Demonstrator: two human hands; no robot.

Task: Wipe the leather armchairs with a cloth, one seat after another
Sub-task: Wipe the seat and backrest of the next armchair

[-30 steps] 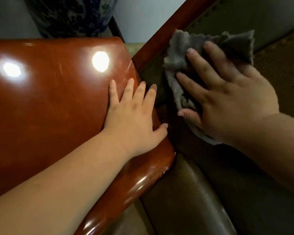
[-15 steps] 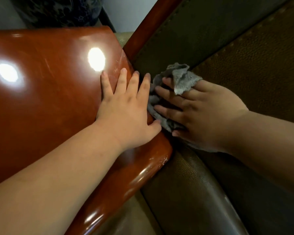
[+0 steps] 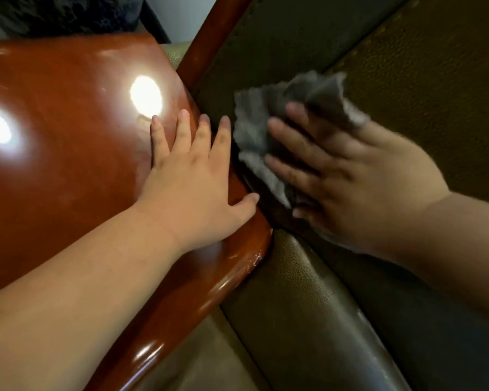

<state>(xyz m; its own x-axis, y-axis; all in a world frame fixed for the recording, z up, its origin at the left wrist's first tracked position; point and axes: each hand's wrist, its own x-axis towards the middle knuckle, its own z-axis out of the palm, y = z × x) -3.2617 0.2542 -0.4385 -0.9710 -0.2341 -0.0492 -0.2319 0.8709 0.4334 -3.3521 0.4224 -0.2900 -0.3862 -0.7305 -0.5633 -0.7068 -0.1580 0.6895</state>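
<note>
A crumpled grey cloth lies against the dark olive leather inner side of the armchair, beside the wooden armrest. My right hand presses flat on the cloth with straight, spread fingers; it is motion-blurred. My left hand rests flat, fingers straight, on the glossy reddish-brown wooden armrest, its thumb at the armrest's inner edge. The brown leather seat cushion lies to the right of the cloth.
A rounded olive leather front roll runs down toward the bottom. A reddish wooden frame post rises behind the armrest. A dark patterned vase stands at the back left before a pale wall.
My right hand has slid the cloth away from the armrest edge, up and to the right along the leather, and the cloth has spread out. My left hand has stayed on the armrest.
</note>
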